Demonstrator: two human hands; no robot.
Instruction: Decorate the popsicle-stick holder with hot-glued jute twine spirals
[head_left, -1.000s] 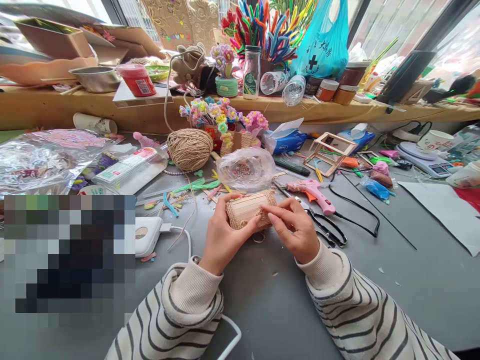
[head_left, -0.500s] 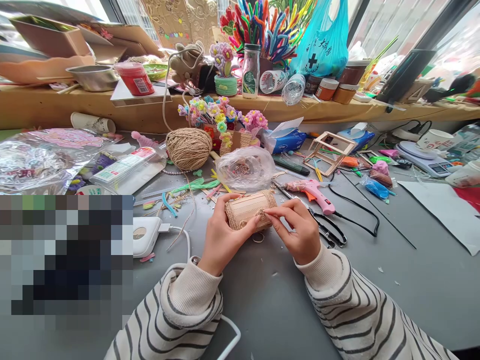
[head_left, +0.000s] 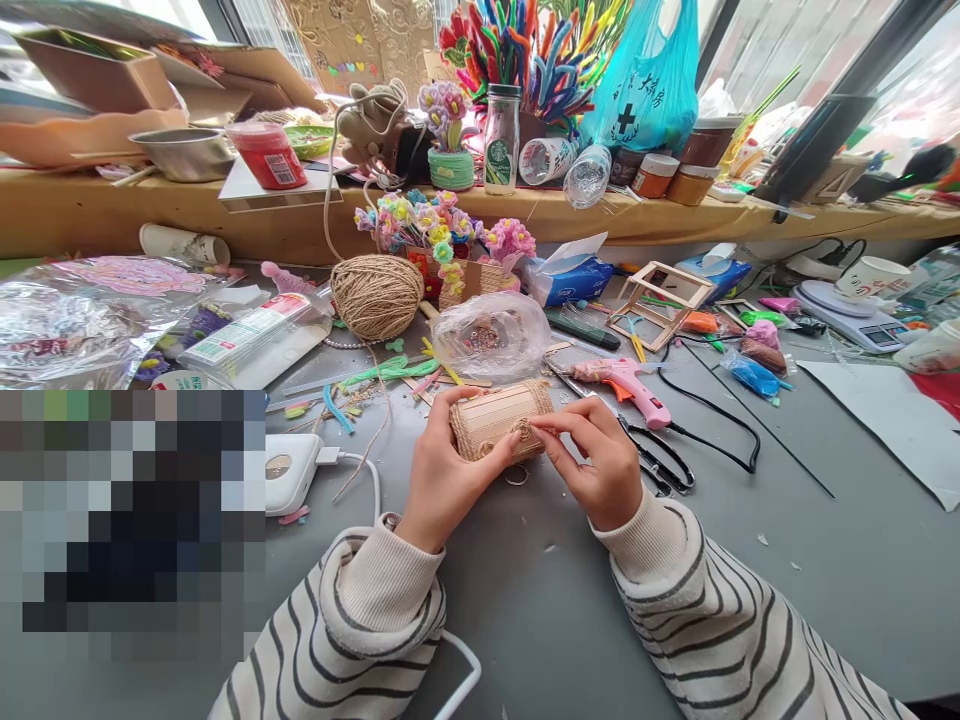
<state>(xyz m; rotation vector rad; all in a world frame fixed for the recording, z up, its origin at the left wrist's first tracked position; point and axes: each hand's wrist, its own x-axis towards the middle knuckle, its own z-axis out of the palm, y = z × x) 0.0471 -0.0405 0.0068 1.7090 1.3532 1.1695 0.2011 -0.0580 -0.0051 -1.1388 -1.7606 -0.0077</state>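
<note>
My left hand (head_left: 454, 470) is wrapped round a small barrel-like craft piece (head_left: 499, 408) made of pale wooden slats, with twine wound round both ends. Its thumb presses beside a small coil of twine (head_left: 521, 430) on the slats. With thumb and index finger pinched together, my right hand (head_left: 596, 460) holds the edge of that coil or its loose end; exactly which is hard to make out. A second twine coil shows close to the left thumb. On the table below the piece lies a small pale ring (head_left: 516, 476).
A pink glue gun (head_left: 630, 388) and black-handled pliers or scissors (head_left: 664, 460) lie right of my hands. Behind are a twine ball (head_left: 377, 297), a clear plastic bag (head_left: 491, 335) and a wooden frame (head_left: 658, 305). At left sits a white box with a cable (head_left: 289, 475).
</note>
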